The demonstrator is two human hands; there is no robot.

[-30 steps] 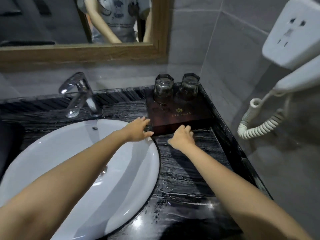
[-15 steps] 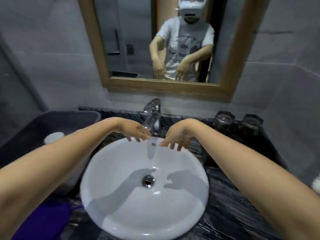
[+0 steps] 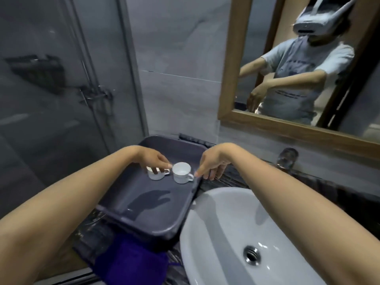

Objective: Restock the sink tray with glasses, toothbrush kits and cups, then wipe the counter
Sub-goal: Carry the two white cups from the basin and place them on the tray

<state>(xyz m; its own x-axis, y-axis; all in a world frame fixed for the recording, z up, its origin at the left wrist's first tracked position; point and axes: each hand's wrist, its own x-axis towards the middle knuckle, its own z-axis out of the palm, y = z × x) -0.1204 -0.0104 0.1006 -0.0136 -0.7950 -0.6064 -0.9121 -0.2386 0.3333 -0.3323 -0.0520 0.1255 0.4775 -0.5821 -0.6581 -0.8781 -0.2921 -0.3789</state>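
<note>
Cups: two white ones stand side by side in a grey bin (image 3: 156,219). Left hand (image 3: 153,159) pinches the left cup (image 3: 155,174) by its rim. Right hand (image 3: 213,163), fingers loosely spread, touches the right cup (image 3: 181,172) at its handle. Sink (image 3: 236,233) lies beside the bin.

This is a bathroom, seemingly a hotel or guest one. Both hands reach over a dark plastic bin (image 3: 148,214) holding two small white cups (image 3: 182,172), the left hand (image 3: 152,159) over one cup, the right hand (image 3: 213,163) just beside the other's handle. Right of the hands and nearer the camera sits a white oval sink basin (image 3: 236,233) with a metal drain (image 3: 251,254), set in a dark veined stone counter (image 3: 232,178). Above the right hand hangs a wood-framed mirror (image 3: 228,79) on grey tiled wall (image 3: 176,58). Left of the left hand stands a glass shower screen (image 3: 51,79) with shower fittings blurred behind it. Below the bin lies a purple cloth (image 3: 131,262).
</note>
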